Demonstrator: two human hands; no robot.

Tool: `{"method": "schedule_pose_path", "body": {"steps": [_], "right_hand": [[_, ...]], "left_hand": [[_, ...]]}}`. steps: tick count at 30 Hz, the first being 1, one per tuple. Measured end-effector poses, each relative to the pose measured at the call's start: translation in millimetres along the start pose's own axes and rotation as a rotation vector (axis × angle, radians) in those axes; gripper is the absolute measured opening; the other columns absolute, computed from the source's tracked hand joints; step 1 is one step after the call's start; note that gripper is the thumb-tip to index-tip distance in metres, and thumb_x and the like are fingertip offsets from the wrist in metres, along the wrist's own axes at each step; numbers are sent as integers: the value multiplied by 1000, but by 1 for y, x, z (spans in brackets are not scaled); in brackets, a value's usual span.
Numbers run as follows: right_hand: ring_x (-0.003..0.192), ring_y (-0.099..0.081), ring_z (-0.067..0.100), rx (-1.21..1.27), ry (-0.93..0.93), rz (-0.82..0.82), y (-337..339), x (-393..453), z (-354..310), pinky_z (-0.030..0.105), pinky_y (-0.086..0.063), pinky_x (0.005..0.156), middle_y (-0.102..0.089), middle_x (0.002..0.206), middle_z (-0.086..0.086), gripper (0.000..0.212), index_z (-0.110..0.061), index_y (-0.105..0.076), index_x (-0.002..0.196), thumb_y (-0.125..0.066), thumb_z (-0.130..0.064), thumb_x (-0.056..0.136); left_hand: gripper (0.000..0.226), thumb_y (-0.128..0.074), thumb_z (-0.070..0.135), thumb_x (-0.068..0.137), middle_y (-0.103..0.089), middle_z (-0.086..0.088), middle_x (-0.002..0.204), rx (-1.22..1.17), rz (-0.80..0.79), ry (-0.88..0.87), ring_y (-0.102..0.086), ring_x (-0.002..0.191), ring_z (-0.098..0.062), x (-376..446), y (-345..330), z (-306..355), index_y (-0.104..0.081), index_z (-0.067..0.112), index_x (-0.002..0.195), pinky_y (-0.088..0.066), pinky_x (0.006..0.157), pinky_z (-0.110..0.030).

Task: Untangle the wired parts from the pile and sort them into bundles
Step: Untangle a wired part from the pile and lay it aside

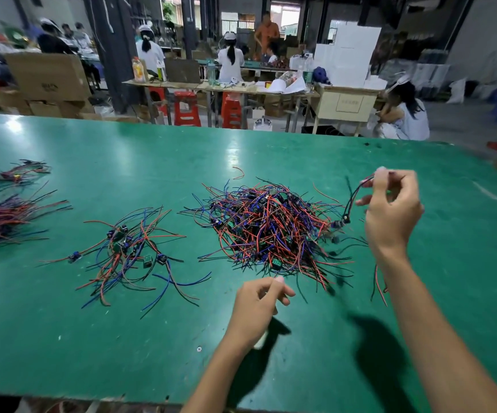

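A big tangled pile (266,226) of red, blue and black wired parts lies at the middle of the green table (122,338). My right hand (390,213) is raised to the right of the pile and pinches the wires of one wired part (349,204), whose small black component dangles just above the pile's right edge. My left hand (257,308) hovers in front of the pile, fingers loosely curled, holding nothing. A smaller loose heap (131,251) of wired parts lies to the left.
Two sorted bundles lie at the far left: a thick one (0,222) and a thinner one (15,174). A few stray wires (378,284) rest by my right forearm. Beyond the table's far edge are red stools, work tables, boxes and seated people.
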State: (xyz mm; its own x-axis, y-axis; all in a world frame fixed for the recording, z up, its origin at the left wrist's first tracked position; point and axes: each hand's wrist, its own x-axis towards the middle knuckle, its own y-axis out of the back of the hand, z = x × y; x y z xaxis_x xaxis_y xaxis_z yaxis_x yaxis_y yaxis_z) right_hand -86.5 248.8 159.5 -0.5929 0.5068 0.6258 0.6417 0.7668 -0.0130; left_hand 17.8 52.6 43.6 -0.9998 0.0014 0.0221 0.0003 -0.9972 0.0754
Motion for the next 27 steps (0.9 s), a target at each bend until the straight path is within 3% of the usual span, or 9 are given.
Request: {"method": "schedule_pose_path", "body": {"steps": [2, 4, 6, 10, 13, 17, 22, 27], "right_hand": [[57, -70, 15, -5, 25, -70, -1, 8, -21, 23, -47, 47, -74, 86, 3, 18, -24, -53, 90, -53, -37, 103], [56, -70, 18, 48, 22, -102, 1, 8, -37, 27, -47, 45, -73, 86, 2, 17, -30, -49, 88, -51, -35, 104], [54, -68, 18, 171, -11, -136, 2, 2, -49, 27, -46, 44, -72, 85, 1, 16, -26, -49, 91, -49, -32, 106], [54, -70, 18, 398, -184, -285, 1, -18, -57, 23, -50, 44, -70, 87, 7, 15, -19, -48, 96, -43, -24, 109], [59, -73, 18, 526, -367, -360, 1, -32, -55, 21, -53, 48, -71, 86, 5, 16, -17, -48, 96, -42, -24, 109], [67, -75, 19, 606, -490, -408, 7, -42, -48, 23, -57, 54, -75, 84, 0, 20, -17, -51, 94, -42, -26, 109], [69, -75, 18, 542, -531, -409, 13, -44, -40, 22, -56, 53, -77, 88, 2, 18, -19, -56, 93, -46, -24, 107], [63, -72, 14, 554, -644, -260, 10, -42, -24, 20, -55, 53, -77, 83, 0, 18, -19, -57, 94, -47, -27, 107]], "left_hand": [[37, -53, 26, 104, -71, -3, 71, -33, -17, 17, -56, 59, -8, 2, -4, 4, -79, 11, 82, -46, 59, -22], [38, -48, 27, 106, -73, -5, 75, -100, -49, 53, -57, 56, -9, 4, -6, 12, -78, 8, 92, -44, 56, -16], [42, -41, 33, 108, -77, -7, 87, -195, -107, 121, -63, 57, -12, 9, -9, 23, -76, 10, 103, -46, 58, -16], [55, -33, 51, 105, -75, -8, 114, -525, -237, 248, -75, 88, -20, 20, -15, 49, -60, 10, 128, -56, 75, -26], [53, -41, 48, 103, -72, -13, 122, -850, -252, 306, -73, 104, -22, 25, -15, 65, -52, 5, 131, -57, 88, -29], [33, -54, 19, 102, -75, -10, 111, -931, -96, 324, -75, 93, -17, 30, -8, 69, -59, -1, 127, -59, 80, -23], [13, -59, 24, 98, -77, -2, 105, -956, -14, 295, -72, 79, -11, 31, 7, 61, -68, 19, 106, -55, 71, -23], [12, -54, 27, 101, -78, -2, 101, -789, 112, 187, -72, 78, -12, 31, 19, 52, -60, 24, 92, -48, 77, -30]]}}
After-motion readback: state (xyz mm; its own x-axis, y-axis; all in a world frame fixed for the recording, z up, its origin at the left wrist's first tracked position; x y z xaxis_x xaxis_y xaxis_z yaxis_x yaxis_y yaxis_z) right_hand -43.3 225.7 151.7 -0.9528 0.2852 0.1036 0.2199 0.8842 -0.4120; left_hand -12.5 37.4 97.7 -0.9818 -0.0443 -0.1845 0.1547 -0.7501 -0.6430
